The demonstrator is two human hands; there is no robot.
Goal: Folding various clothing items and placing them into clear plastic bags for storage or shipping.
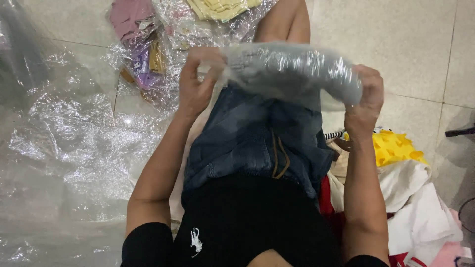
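I hold a grey folded garment in a clear plastic bag [292, 71] above my lap, stretched between both hands. My left hand [195, 84] grips the bag's left end, fingers curled over the plastic edge. My right hand [365, 94] is closed around the bag's right end. Below the bag are my denim shorts [247, 143] and black shirt [237, 222]. My bare knee [284, 22] shows beyond the bag.
Crumpled clear plastic sheets [74, 148] cover the tiled floor at left. Bagged garments in pink, purple and yellow [143, 44] lie at the top. A pile of loose clothes, yellow, white and red [405, 188], sits at my right.
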